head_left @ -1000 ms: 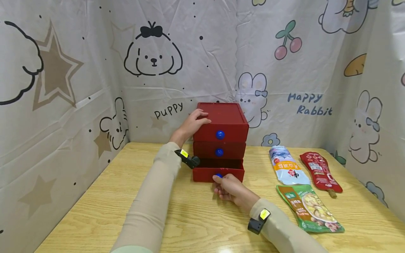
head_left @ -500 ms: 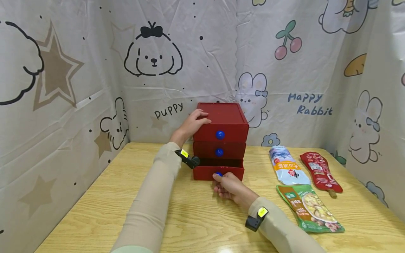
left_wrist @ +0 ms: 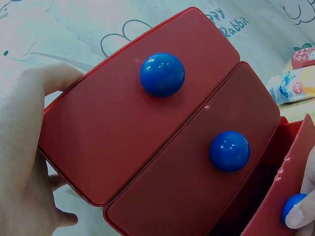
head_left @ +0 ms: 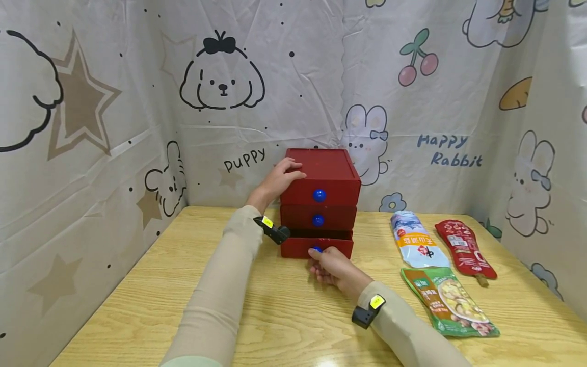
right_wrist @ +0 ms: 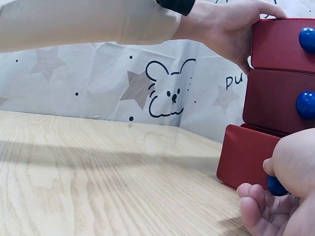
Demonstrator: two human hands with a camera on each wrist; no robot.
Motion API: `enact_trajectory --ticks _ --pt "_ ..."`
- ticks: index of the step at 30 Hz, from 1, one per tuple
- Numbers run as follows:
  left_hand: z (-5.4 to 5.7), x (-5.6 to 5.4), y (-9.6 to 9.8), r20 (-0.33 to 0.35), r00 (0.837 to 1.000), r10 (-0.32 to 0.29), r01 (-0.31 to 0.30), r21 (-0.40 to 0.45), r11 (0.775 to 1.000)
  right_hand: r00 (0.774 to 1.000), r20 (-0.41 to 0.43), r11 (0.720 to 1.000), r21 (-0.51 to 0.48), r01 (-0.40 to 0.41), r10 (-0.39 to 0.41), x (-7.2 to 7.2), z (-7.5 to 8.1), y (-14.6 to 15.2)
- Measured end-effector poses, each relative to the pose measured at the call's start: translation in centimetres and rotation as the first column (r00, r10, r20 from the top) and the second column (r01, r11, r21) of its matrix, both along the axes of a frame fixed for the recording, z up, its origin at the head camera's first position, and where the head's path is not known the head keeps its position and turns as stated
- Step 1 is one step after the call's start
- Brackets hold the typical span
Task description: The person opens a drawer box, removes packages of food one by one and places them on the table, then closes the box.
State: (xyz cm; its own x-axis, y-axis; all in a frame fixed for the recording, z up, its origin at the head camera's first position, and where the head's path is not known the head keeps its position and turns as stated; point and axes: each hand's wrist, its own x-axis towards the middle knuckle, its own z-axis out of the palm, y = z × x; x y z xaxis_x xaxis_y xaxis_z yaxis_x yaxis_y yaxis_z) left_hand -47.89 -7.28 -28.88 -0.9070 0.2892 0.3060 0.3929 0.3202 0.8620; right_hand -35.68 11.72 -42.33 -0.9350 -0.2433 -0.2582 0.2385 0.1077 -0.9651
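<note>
A red three-drawer cabinet with round blue knobs stands on the table. Its bottom drawer is pulled partly out, while the two above sit flush. My left hand holds the cabinet's upper left corner, some fingers over the top and others against the side, as the left wrist view shows. With thumb and fingers, my right hand pinches the bottom drawer's blue knob. Its remaining fingers curl loosely below. Only a dark strip of the drawer's inside shows in the head view.
To the right lie a white-and-orange salt bag, a red pouch with a brown cap, and a green food packet. Patterned cloth encloses the wooden table at the back and sides.
The bottom drawer has slid a little further into the cabinet. My right hand has moved forward with its knob. The left hand stays in place.
</note>
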Motion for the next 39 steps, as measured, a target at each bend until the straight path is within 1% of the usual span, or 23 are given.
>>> enact_trajectory --ticks 2,4,7,11,21,27,30,35,39 --pt "0.0 0.1 0.0 -0.003 1.000 0.005 -0.005 -0.011 1.000 1.000 0.003 1.000 -0.002 0.004 -0.004 -0.2 0.0 0.0" --pt "0.1 0.5 0.1 -0.002 1.000 0.014 -0.014 -0.024 1.000 1.000 0.004 1.000 -0.002 0.004 -0.004 -0.3 0.0 -0.1" --pt "0.5 1.4 0.3 -0.012 1.000 0.021 -0.021 -0.032 0.999 1.000 0.000 1.000 -0.004 0.004 -0.004 -0.6 0.0 -0.1" --pt "1.0 2.3 0.3 -0.033 0.999 0.018 -0.018 -0.014 1.000 1.000 -0.013 1.000 -0.005 0.006 -0.006 -0.9 0.0 -0.2" --pt "1.1 2.3 0.3 -0.044 0.999 0.023 -0.022 0.021 1.000 1.000 -0.018 1.000 -0.022 0.018 -0.019 -1.9 -0.2 -0.6" --pt "1.2 2.2 0.4 -0.058 0.998 0.022 -0.021 0.023 1.000 0.999 -0.021 0.999 0.001 0.032 -0.032 -2.4 0.0 -0.5" --pt "1.2 2.0 0.4 -0.060 0.998 0.023 -0.021 0.027 0.999 1.000 -0.014 1.000 0.023 0.020 -0.020 -2.7 0.2 -0.2" --pt "1.0 2.0 0.4 -0.061 0.998 0.026 -0.025 0.028 0.999 1.000 -0.004 0.998 0.055 -0.023 0.024 -3.3 0.5 0.3" --pt "1.0 1.8 0.5 -0.050 0.998 0.027 -0.026 0.032 0.999 0.999 -0.003 0.997 0.059 -0.049 0.049 -3.5 0.9 0.7"
